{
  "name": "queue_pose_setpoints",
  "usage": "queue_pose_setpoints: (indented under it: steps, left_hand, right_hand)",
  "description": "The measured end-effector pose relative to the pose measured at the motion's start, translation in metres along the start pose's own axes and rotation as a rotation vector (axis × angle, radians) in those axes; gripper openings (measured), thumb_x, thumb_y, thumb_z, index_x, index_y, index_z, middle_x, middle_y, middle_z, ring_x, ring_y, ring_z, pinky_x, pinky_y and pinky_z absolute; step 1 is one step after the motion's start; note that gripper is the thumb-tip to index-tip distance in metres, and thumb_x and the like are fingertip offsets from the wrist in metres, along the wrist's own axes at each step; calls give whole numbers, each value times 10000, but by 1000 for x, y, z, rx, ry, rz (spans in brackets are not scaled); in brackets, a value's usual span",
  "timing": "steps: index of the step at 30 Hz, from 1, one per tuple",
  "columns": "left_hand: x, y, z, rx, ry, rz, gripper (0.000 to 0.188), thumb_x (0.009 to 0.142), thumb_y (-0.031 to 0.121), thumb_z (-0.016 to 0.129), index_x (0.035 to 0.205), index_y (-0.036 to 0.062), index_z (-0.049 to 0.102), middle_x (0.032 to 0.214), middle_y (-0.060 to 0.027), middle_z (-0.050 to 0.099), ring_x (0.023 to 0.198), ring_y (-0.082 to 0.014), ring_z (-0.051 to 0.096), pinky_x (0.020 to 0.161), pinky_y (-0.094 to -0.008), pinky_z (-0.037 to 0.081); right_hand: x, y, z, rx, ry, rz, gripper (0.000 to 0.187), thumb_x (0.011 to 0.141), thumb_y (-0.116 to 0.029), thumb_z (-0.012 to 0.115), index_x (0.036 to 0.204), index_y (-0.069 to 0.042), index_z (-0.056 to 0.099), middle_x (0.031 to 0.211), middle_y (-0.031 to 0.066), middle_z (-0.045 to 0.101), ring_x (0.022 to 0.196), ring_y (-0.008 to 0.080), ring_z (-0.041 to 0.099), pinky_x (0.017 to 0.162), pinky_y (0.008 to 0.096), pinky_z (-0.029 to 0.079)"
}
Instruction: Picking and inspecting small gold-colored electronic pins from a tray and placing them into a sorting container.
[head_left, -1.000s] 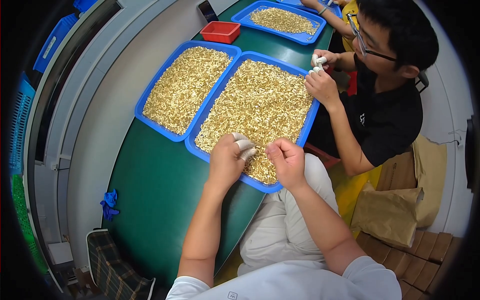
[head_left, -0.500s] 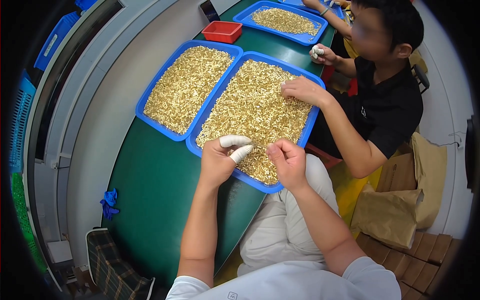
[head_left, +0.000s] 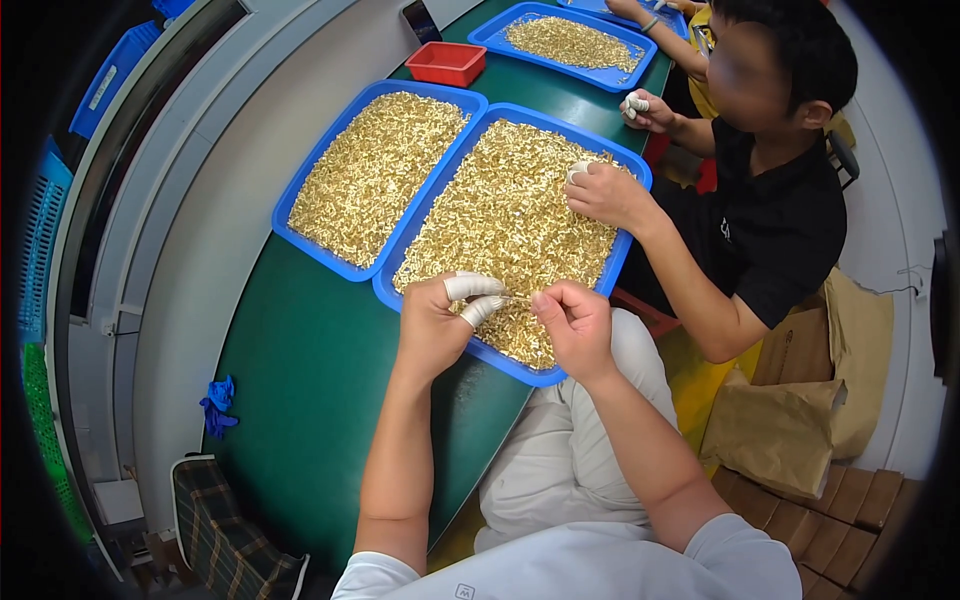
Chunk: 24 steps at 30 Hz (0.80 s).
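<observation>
Over the near end of a blue tray (head_left: 385,288) heaped with small gold-coloured metal pieces (head_left: 500,215), my two hands face each other. White finger covers wrap the thumb and forefinger of my left hand (head_left: 432,325), whose tips pinch at a tiny gold-coloured piece. Just to its right, my right hand (head_left: 578,328) is bare, with thumb and forefinger pressed together; whatever is between them is too small to make out. A co-worker's hand (head_left: 608,195), with curled fingers, is above the same tray's far right part.
A second blue tray (head_left: 283,225) of gold-coloured pieces adjoins on the left. Farther back are a red bin (head_left: 445,64) and another blue tray (head_left: 480,38). Blue gloves (head_left: 219,405) lie on the green table (head_left: 310,400). The co-worker (head_left: 780,210) sits at the right, near paper bags (head_left: 775,430).
My left thumb and forefinger have closed together, while my right hand has barely moved. The co-worker's near hand has curled its fingers and drawn slightly to the right.
</observation>
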<state>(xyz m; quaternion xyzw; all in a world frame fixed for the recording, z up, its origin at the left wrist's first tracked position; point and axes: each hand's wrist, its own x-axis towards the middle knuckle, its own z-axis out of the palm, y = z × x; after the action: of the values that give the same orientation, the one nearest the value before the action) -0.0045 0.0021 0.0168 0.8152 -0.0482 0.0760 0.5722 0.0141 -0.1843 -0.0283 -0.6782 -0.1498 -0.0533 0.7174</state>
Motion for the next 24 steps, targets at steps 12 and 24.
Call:
queue_pose_setpoints:
  steps: [12,24]
  left_hand:
    - [-1,0,0,11,-26,-3,122,811,-26,757,927,5,740,901,-73,735,845,-142,686,752,-269,544]
    - [0,15,-3,243,0,106,153,787,-27,763,928,26,737,849,-80,731,773,-168,693,700,-277,539]
  right_hand:
    - [0,2,-2,10,-9,4,222,924,-89,675,734,5,610,606,19,546,545,76,441,497,262,345]
    - [-1,1,-1,-52,7,-19,212,898,-79,693,721,8,614,599,26,541,538,83,443,489,267,344]
